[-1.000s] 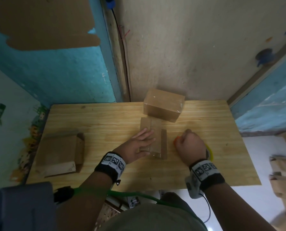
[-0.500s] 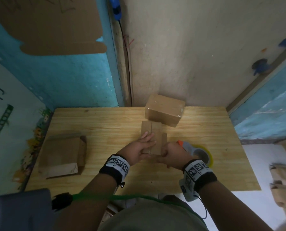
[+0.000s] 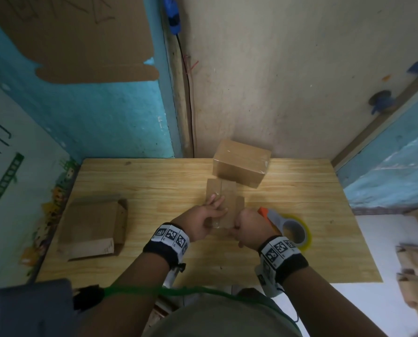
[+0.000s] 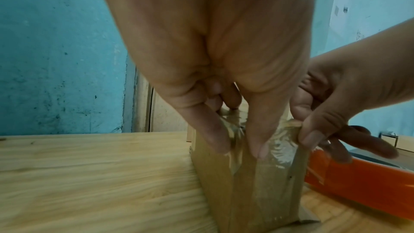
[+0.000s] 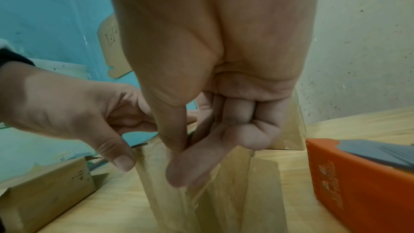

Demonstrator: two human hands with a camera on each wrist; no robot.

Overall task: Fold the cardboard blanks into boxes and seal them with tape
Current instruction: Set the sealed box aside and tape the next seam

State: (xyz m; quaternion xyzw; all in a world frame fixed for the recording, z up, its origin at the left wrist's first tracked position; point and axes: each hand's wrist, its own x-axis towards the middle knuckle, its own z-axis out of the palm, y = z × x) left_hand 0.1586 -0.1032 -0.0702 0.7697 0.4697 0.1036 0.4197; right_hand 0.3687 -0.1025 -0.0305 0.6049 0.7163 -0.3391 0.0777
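The left hand (image 3: 204, 221) lies on top of the half-folded box (image 3: 223, 203) at the middle of the counter (image 3: 154, 181); its fingers (image 4: 209, 130) are straight and press clear tape (image 4: 280, 148) onto the cardboard. The right hand (image 3: 250, 226) pinches the near right edge of that box between thumb and forefinger, its other fingers curled in. Just right of it lies an orange and grey tape dispenser (image 3: 284, 223) with a yellowish roll. A finished, taped box (image 3: 241, 166) sits just behind, against the wall. A stack of flat cardboard blanks (image 3: 93, 226) lies well apart on the counter's left side.
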